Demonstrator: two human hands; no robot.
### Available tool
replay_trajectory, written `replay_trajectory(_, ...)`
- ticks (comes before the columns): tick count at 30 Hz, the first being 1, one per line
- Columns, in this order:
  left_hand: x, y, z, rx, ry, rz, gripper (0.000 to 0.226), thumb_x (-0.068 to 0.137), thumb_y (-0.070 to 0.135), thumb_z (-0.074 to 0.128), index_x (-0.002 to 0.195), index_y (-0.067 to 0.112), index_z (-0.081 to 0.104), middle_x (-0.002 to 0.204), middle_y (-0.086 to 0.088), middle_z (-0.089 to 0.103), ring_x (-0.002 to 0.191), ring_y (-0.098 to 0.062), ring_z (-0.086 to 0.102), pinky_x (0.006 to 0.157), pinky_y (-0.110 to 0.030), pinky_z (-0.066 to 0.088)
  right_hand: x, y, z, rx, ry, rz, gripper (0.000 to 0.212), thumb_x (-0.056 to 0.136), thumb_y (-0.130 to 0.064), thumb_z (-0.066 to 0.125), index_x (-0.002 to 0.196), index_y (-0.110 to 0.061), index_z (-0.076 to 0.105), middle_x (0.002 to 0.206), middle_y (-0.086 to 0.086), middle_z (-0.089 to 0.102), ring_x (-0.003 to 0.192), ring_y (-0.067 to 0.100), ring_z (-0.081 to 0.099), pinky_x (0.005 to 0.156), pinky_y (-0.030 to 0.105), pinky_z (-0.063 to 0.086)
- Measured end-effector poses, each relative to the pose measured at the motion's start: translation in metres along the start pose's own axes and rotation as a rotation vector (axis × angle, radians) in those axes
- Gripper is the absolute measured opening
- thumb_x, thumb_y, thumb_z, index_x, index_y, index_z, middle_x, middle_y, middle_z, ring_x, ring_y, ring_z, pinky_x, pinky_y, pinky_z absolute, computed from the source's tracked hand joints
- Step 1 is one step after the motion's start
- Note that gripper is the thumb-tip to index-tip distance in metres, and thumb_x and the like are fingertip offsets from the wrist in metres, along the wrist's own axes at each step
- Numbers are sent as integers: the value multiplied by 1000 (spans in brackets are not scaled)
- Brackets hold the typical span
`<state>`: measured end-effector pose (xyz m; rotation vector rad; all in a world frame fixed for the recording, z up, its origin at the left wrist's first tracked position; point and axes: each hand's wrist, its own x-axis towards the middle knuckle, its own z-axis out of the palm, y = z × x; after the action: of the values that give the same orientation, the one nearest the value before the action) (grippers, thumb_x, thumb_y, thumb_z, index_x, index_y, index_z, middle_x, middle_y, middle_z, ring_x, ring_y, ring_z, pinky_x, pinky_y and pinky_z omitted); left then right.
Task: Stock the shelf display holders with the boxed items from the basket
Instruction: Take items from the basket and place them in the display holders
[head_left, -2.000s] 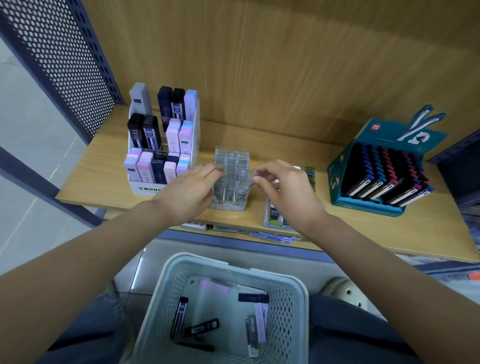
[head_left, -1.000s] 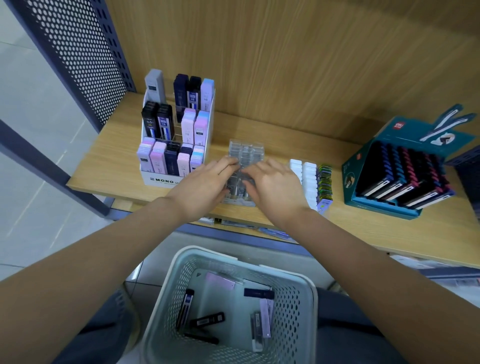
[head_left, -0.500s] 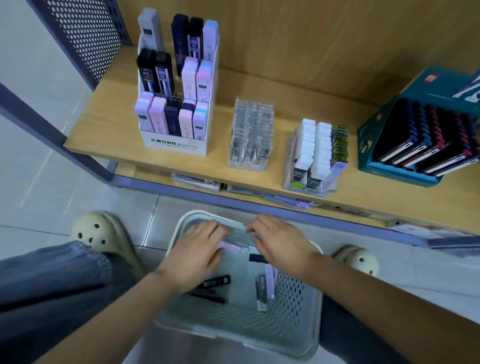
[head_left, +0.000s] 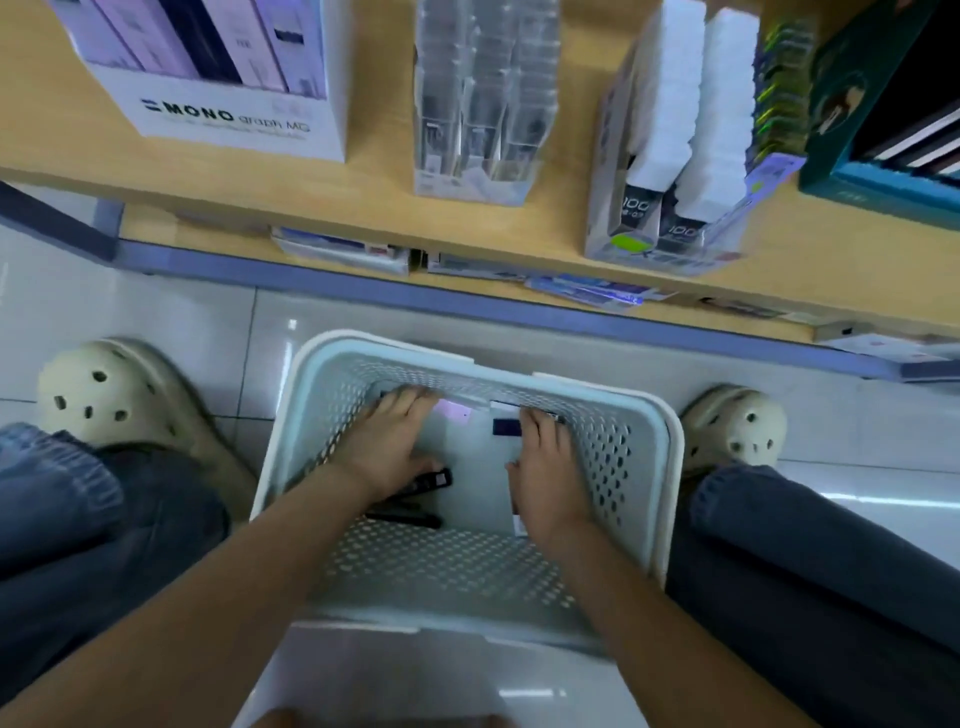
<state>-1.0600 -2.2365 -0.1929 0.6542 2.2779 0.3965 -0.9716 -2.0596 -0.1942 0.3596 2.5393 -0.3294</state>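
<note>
**Ana:** Where are the hands?

**Ben:** Both are down inside the basket (head_left: 395, 352). It is pale and full of little holes. It sits on the floor (head_left: 156, 322) between two cream shoes (head_left: 114, 400).

**Ana:** What is the left hand doing?

**Ben:** The left hand (head_left: 389, 447) lies palm down, with its fingers out straight and a bit spread. The tips reach the far wall of the basket. Its thumb is right by a black box (head_left: 435, 478).

**Ana:** And the right hand?

**Ben:** The right hand (head_left: 545, 478) is palm down too, near the right wall. Its fingertips are at a dark blue box (head_left: 506, 427). It is blurry there, so I cannot tell if it pinches anything.

**Ana:** What else is in the basket?

**Ben:** A pink box (head_left: 453, 413) lies between the two hands, at the far end. A second black box (head_left: 410, 519) lies just by the left wrist.

**Ana:** Where are the holders?

**Ben:** Up on the wooden shelf (head_left: 374, 176). A white holder (head_left: 223, 119) with "MONO" on it stands on the left, with purple and dark boxes in it. A clear holder (head_left: 467, 182) stands in the middle. To its right is a holder with white boxes (head_left: 670, 253). A teal box (head_left: 841, 119) is at the far right.
</note>
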Motion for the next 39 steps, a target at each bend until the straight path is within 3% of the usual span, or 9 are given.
replay_trajectory(4, 6, 1, 11, 73, 112, -23, 74, 76, 41, 70, 138, 21, 36, 132, -5, 42, 122, -25, 37, 100, -33, 26, 10, -2, 11, 36, 110, 90, 56, 86, -10, 59, 138, -6, 39, 132, 14, 44, 116, 30, 48, 98, 35, 39)
replay_trajectory(7, 10, 2, 16, 139, 113, -68, 54, 79, 34, 66, 127, 22, 43, 124, -4, 44, 118, -25, 39, 94, -33, 28, 13, -3, 17, 3, 51, 109, 41, 83, -13, 66, 120, -4, 54, 120, 17, 51, 105, 32, 55, 82, 37, 48)
replay_trajectory(11, 14, -2, 25, 148, 56, -113, 41, 84, 33, 60, 120, 19, 44, 123, -7, 43, 118, -25, 39, 94, -33, 30, 16, 4, 16, -57, 87, 46, 50, 39, -27, 93, 77, -8, 66, 77, 11, 62, 66, 27, 62, 51, 29, 50)
replay_trajectory(16, 12, 1, 29, 172, 1, -98, 44, 82, 42, 63, 112, 15, 45, 120, -5, 42, 119, -22, 38, 91, -31, 30, 23, 6, 12, -131, 72, -51, 42, 61, -30, 85, 89, -6, 66, 90, 13, 61, 86, 31, 58, 75, 36, 48)
replay_trajectory(21, 7, -1, 33, 178, -34, -75, 38, 91, 15, 53, 128, 19, 42, 127, -3, 44, 125, -21, 41, 98, -29, 30, 29, 4, 8, -168, -93, -129, 43, 92, -34, 54, 125, -9, 45, 127, 10, 46, 119, 26, 40, 99, 34, 30)
replay_trajectory(28, -18, 13, 15, -369, 71, -248, 25, 90, 1, 42, 109, 17, 47, 77, -15, 60, 70, -34, 58, 63, -40, 46, 30, 3, 4, -240, -75, -178, 36, 97, -27, 44, 126, -7, 42, 126, 12, 45, 118, 28, 40, 102, 38, 31)
replay_trajectory(30, -27, 18, 10, -502, 135, -275, 8, 96, 13, 44, 95, 9, 51, 75, -15, 61, 70, -32, 59, 64, -39, 45, 28, -2, 4, -244, -64, -206, 30, 95, -19, 44, 122, -7, 45, 122, 12, 47, 115, 27, 43, 96, 37, 34)
replay_trajectory(34, -48, 29, 2, -693, 268, -302, 35, 97, 28, 46, 80, 1, 58, 71, -11, 58, 68, -24, 51, 62, -31, 37, 28, -12, 0, -298, -77, -219, 44, 76, -16, 73, 115, -7, 53, 115, 9, 55, 107, 24, 52, 80, 33, 47)
replay_trajectory(39, -70, 37, -6, -963, 359, -332, 18, 99, 12, 39, 86, 20, 48, 75, -4, 57, 73, -19, 54, 71, -34, 45, 33, -17, -9, -332, -186, -247, 46, 83, 1, 56, 127, -1, 43, 131, 15, 46, 124, 28, 40, 86, 38, 45)
